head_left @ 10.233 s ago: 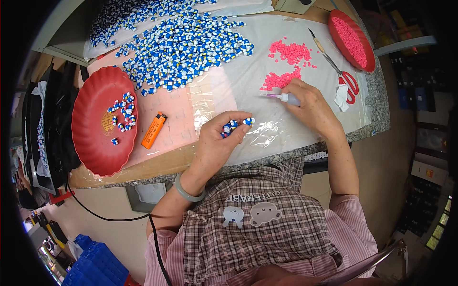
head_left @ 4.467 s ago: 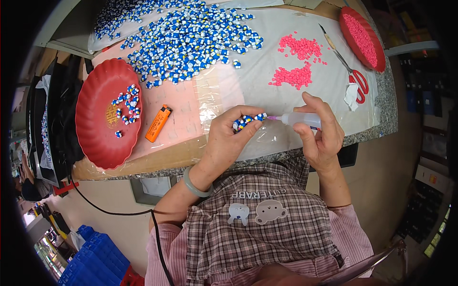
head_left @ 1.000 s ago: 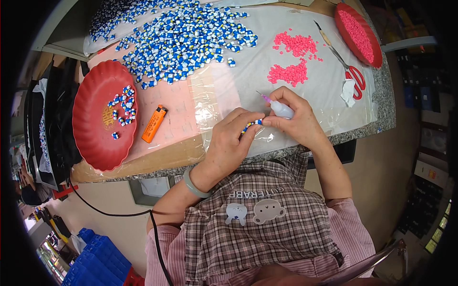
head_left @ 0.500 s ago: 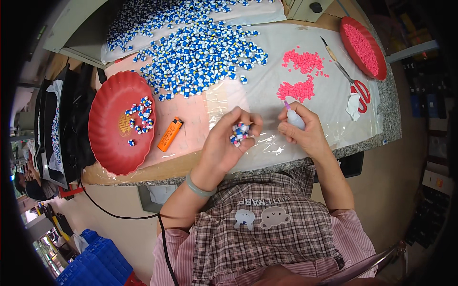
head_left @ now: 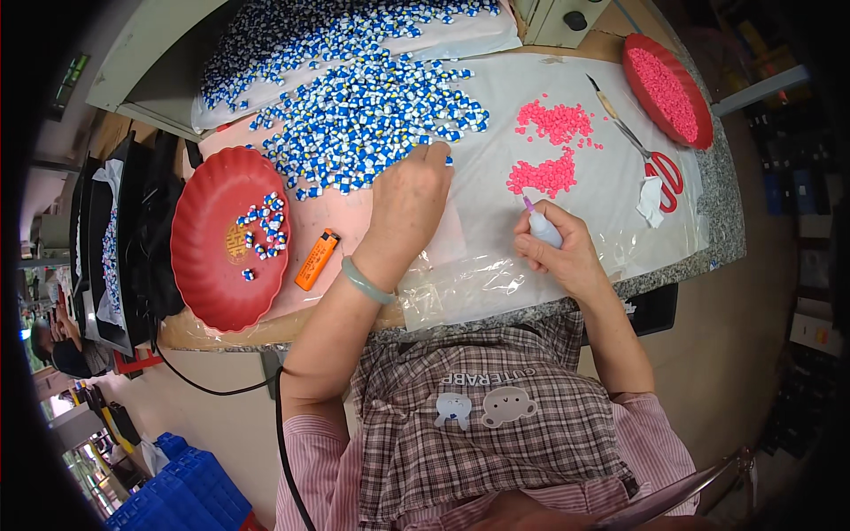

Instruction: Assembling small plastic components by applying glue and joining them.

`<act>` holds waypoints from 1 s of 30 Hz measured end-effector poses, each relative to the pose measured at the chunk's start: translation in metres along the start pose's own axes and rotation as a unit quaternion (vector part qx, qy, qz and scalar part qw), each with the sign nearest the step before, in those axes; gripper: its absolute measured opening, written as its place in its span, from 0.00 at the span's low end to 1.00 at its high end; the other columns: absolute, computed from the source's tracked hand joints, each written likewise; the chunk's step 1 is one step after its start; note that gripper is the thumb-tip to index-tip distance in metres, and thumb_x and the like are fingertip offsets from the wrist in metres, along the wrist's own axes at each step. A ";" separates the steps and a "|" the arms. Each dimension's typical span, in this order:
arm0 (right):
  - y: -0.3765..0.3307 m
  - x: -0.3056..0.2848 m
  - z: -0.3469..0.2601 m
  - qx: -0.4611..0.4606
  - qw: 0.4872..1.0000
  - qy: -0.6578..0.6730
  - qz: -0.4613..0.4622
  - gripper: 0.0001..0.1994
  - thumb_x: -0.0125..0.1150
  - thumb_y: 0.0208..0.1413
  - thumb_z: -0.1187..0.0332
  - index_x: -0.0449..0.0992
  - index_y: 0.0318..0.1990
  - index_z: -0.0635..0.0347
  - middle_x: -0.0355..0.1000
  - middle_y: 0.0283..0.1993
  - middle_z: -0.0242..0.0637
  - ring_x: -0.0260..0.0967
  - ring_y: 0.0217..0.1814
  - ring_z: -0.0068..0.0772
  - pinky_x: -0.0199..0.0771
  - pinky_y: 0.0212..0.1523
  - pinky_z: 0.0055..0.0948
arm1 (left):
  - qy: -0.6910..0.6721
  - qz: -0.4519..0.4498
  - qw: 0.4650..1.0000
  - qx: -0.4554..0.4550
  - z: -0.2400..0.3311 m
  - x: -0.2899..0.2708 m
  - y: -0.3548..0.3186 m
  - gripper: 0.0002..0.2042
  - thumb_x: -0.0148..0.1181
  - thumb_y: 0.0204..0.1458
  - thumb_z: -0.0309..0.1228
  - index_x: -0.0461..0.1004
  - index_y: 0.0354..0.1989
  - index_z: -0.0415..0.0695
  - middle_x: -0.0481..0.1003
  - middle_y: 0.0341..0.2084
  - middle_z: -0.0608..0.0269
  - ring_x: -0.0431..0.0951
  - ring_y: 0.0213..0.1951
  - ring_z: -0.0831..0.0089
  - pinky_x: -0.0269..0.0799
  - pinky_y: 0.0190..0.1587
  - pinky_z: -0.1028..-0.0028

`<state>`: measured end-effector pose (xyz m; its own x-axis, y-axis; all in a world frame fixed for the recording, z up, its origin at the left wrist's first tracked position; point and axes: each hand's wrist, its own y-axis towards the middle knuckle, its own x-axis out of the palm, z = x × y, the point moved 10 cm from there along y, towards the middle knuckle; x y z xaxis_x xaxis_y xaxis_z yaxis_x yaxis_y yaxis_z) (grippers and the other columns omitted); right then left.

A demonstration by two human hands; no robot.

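Observation:
My left hand [head_left: 412, 199] reaches palm down to the near right edge of a pile of small blue-and-white pieces [head_left: 354, 115] with touches of yellow. Its fingers are curled together, and one small blue-and-white piece [head_left: 449, 161] shows right at the fingertips. The palm is hidden from view. In my right hand [head_left: 567, 252], wrapped by the fingers, is a small pale squeeze bottle [head_left: 544, 230] with a purple nozzle tip. That tip points up and left, just short of a loose heap of small pink pieces [head_left: 544, 174] on the white sheet.
A red scalloped tray [head_left: 199, 265] with several blue-and-white pieces stands left, beside an orange lighter [head_left: 317, 259]. A second pink heap [head_left: 558, 121] lies farther back. At right are a craft knife [head_left: 606, 102], red-handled scissors [head_left: 664, 181], crumpled white paper [head_left: 650, 202] and a red dish [head_left: 706, 133] of pink pieces.
My left hand has moved forward from near the table's front edge to the pile, turning its palm and the pieces in it downward. The right hand still holds the bottle in nearly the same place.

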<state>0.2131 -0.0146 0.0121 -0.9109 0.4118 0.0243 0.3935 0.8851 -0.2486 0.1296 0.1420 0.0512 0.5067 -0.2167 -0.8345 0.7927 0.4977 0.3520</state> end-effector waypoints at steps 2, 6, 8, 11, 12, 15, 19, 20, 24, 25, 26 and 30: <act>-0.001 -0.001 0.001 0.000 1.000 0.000 0.001 0.06 0.63 0.56 0.72 0.71 0.37 0.58 0.69 0.26 0.26 0.62 0.22 0.12 0.59 0.21 0.14 | 0.001 0.003 1.000 -0.004 0.001 -0.001 0.001 0.11 0.61 0.51 0.27 0.73 0.42 0.39 0.77 0.28 0.51 0.79 0.27 0.56 0.74 0.29 0.64; -0.002 -0.005 0.000 0.010 1.000 0.005 0.009 0.07 0.63 0.56 0.72 0.71 0.38 0.58 0.69 0.26 0.27 0.62 0.23 0.12 0.58 0.21 0.14 | -0.318 -0.037 0.940 -0.113 -0.017 0.009 -0.009 0.08 0.55 0.58 0.29 0.74 0.43 0.39 0.75 0.24 0.61 0.71 0.20 0.73 0.67 0.22 0.76; -0.003 -0.010 0.003 0.018 1.000 0.012 0.017 0.07 0.63 0.56 0.72 0.71 0.40 0.58 0.68 0.27 0.27 0.62 0.23 0.12 0.58 0.21 0.14 | -0.538 -0.093 0.813 -0.202 -0.013 0.015 -0.020 0.10 0.53 0.59 0.30 0.73 0.44 0.38 0.73 0.24 0.62 0.67 0.19 0.78 0.62 0.20 0.80; -0.003 -0.018 0.003 0.004 0.999 0.043 0.032 0.10 0.62 0.57 0.69 0.68 0.44 0.56 0.68 0.27 0.29 0.60 0.22 0.13 0.54 0.20 0.14 | -0.756 -0.134 0.563 -0.305 0.008 0.032 -0.049 0.12 0.51 0.61 0.31 0.71 0.47 0.37 0.72 0.25 0.62 0.61 0.18 0.83 0.53 0.18 0.85; -0.002 -0.019 0.002 -0.005 0.998 0.051 0.029 0.12 0.60 0.58 0.66 0.67 0.46 0.55 0.68 0.28 0.30 0.60 0.22 0.14 0.53 0.20 0.15 | -0.792 -0.127 0.497 -0.330 0.013 0.036 -0.056 0.14 0.50 0.61 0.32 0.70 0.49 0.36 0.72 0.26 0.60 0.59 0.18 0.83 0.50 0.17 0.86; -0.003 -0.019 0.001 -0.018 0.997 0.069 0.022 0.14 0.57 0.60 0.62 0.64 0.49 0.54 0.68 0.29 0.32 0.59 0.22 0.16 0.50 0.20 0.15 | -0.793 -0.128 0.484 -0.347 0.017 0.037 -0.067 0.15 0.49 0.61 0.30 0.68 0.52 0.33 0.73 0.31 0.56 0.62 0.21 0.83 0.52 0.18 0.87; -0.003 -0.016 0.004 -0.007 0.995 0.103 0.008 0.15 0.54 0.61 0.59 0.62 0.50 0.53 0.69 0.35 0.35 0.60 0.23 0.17 0.50 0.20 0.15 | -0.778 -0.130 0.497 -0.361 0.015 0.037 -0.074 0.16 0.49 0.61 0.29 0.67 0.53 0.31 0.73 0.32 0.54 0.63 0.22 0.83 0.54 0.19 0.88; -0.003 -0.016 0.005 -0.007 0.995 0.103 0.008 0.15 0.54 0.61 0.59 0.62 0.50 0.53 0.69 0.35 0.35 0.60 0.23 0.17 0.50 0.20 0.15 | -0.779 -0.130 0.496 -0.361 0.015 0.038 -0.076 0.16 0.49 0.61 0.29 0.67 0.53 0.31 0.73 0.32 0.54 0.63 0.22 0.83 0.54 0.19 0.88; -0.004 -0.022 0.001 -0.034 0.992 0.115 0.037 0.13 0.55 0.61 0.65 0.64 0.50 0.57 0.69 0.40 0.35 0.62 0.24 0.18 0.52 0.20 0.15 | -0.783 -0.128 0.490 -0.360 0.014 0.039 -0.079 0.16 0.51 0.61 0.30 0.69 0.52 0.31 0.74 0.32 0.55 0.63 0.23 0.83 0.55 0.20 0.88; -0.005 -0.025 -0.001 -0.044 0.991 0.113 0.051 0.13 0.55 0.60 0.67 0.65 0.50 0.59 0.69 0.41 0.35 0.63 0.24 0.18 0.53 0.20 0.15 | -0.777 -0.129 0.498 -0.363 0.014 0.040 -0.081 0.15 0.52 0.61 0.30 0.70 0.52 0.31 0.74 0.33 0.54 0.63 0.23 0.83 0.55 0.20 0.88; -0.006 -0.025 -0.002 -0.043 0.991 0.113 0.051 0.13 0.55 0.60 0.67 0.65 0.50 0.59 0.69 0.41 0.35 0.63 0.24 0.18 0.53 0.20 0.15 | -0.777 -0.129 0.497 -0.363 0.015 0.039 -0.081 0.15 0.52 0.61 0.30 0.70 0.52 0.31 0.74 0.33 0.54 0.63 0.23 0.83 0.55 0.20 0.88; -0.008 -0.031 -0.009 -0.066 0.992 0.086 0.058 0.12 0.57 0.58 0.72 0.69 0.49 0.62 0.70 0.41 0.34 0.64 0.25 0.17 0.55 0.20 0.14 | -0.749 -0.125 0.553 -0.344 0.018 0.035 -0.081 0.14 0.56 0.59 0.30 0.73 0.49 0.33 0.76 0.30 0.56 0.64 0.23 0.84 0.54 0.21 0.87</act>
<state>0.2392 -0.0330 0.0221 -0.8278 0.5343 0.1712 0.5183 0.8451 -0.1313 0.0896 0.0794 0.0010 0.5317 -0.5465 0.6470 0.8456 0.3855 -0.3693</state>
